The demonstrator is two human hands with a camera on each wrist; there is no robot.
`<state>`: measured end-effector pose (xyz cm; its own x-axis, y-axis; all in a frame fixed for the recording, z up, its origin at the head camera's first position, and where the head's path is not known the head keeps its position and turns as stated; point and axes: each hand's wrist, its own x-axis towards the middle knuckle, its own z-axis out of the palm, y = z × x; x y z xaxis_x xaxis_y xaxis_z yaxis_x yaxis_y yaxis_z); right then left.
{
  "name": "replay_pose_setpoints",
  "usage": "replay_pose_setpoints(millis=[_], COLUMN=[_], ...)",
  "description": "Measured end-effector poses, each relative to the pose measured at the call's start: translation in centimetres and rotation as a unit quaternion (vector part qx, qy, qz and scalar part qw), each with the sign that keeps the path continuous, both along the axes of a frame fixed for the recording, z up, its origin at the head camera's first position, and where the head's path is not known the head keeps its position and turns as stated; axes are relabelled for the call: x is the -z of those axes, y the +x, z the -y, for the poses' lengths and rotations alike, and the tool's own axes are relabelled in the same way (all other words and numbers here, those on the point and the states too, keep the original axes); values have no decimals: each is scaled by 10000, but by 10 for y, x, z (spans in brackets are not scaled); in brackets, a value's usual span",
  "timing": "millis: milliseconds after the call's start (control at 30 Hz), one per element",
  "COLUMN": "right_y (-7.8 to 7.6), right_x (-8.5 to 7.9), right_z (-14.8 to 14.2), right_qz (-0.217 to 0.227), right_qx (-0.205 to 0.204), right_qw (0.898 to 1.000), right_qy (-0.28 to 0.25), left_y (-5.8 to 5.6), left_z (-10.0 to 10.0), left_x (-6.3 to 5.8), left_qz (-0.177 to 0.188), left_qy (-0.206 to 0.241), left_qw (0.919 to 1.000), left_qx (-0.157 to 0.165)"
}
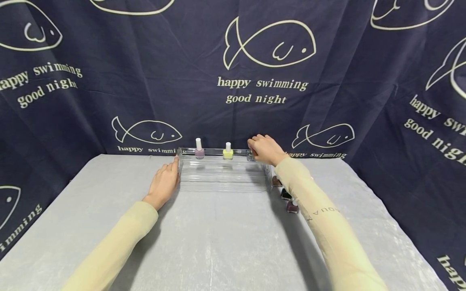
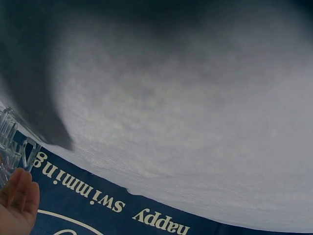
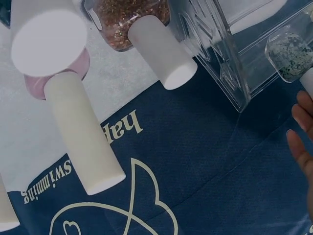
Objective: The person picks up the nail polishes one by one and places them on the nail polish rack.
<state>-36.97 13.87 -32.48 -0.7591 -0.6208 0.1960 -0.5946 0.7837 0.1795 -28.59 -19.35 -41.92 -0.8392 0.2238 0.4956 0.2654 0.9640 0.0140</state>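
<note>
Fingers of the right hand [image 1: 267, 149], clamped or not I cannot tell, are at the white cap [image 3: 308, 81] of the probably light, slick, breakable green-glitter clear-glass bottle [image 3: 290, 55] on the clear stepped acrylic rack's [image 1: 223, 178] top-right end, best pinched by that cap.

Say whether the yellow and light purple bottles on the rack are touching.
Apart. The head view shows a stretch of clear rack between the yellow bottle and the light purple bottle.
</note>
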Motion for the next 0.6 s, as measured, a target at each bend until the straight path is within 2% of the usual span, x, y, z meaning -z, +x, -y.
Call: replay_pose_setpoints(millis=[600], right_y=[-1], right_x=[3], right_z=[3], right_qz=[-24], right_qx=[192], right_qw=[9998], right_qy=[60], left_y=[2], left_z=[-1], left_x=[-1], left_qz=[33], left_qy=[34], left_qw=[10000], left_qx=[-3])
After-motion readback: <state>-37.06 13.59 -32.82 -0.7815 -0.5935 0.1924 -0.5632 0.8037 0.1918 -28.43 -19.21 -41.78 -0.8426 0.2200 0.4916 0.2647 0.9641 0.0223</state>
